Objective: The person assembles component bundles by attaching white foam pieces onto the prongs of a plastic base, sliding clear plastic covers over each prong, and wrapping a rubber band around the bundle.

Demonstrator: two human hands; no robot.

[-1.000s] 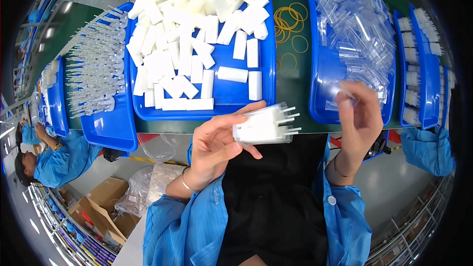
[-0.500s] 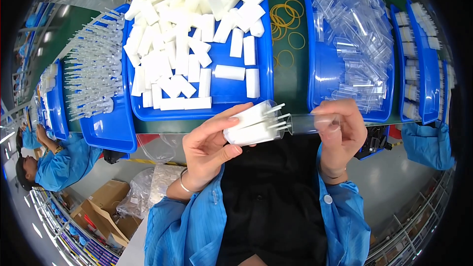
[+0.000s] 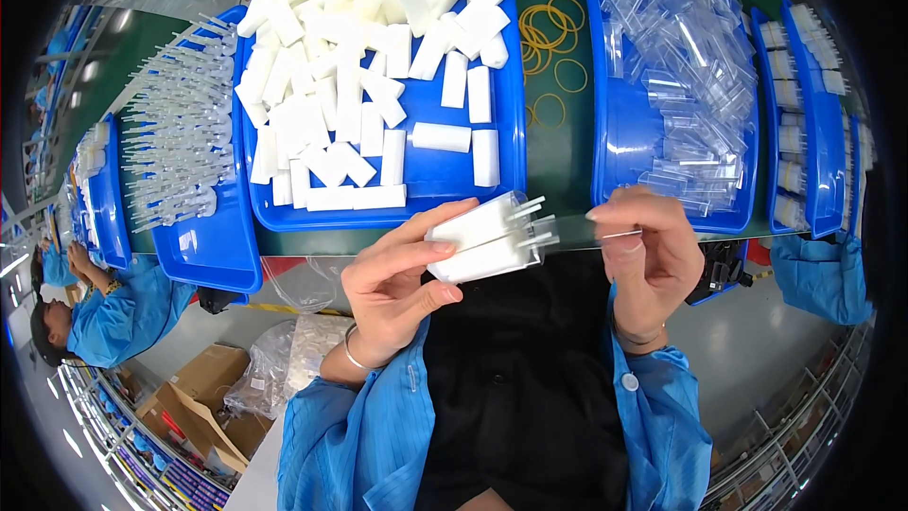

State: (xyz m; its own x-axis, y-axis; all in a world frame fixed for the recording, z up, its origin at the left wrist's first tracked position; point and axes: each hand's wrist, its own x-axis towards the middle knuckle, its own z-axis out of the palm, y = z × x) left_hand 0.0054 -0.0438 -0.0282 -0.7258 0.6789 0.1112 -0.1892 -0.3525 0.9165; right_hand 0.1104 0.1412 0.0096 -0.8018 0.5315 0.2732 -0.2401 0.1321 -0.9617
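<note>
My left hand (image 3: 402, 274) is closed around a small bundle of white foam cylinders (image 3: 482, 237). Thin white tubes (image 3: 532, 210) stick out of the bundle's right end, where clear plastic also shows around it. To the right, my right hand (image 3: 654, 260) pinches a clear plastic piece (image 3: 621, 234) between thumb and fingers. It looks like a thin sleeve seen nearly edge-on, and its outline is faint. The gap between it and the bundle is smeared, so I cannot tell whether they touch.
Ahead, a blue tray (image 3: 445, 203) bears many white foam cylinders. A blue tray (image 3: 619, 161) of clear plastic sleeves stands right, with yellow rubber bands (image 3: 549, 33) between. On the left is a blue tray (image 3: 208, 260) of thin-tubed white pieces. A co-worker (image 3: 132, 308) sits far left.
The clear piece in my right hand has turned from a broad side view to a thin, nearly edge-on one. My left hand and the bundle have barely shifted.
</note>
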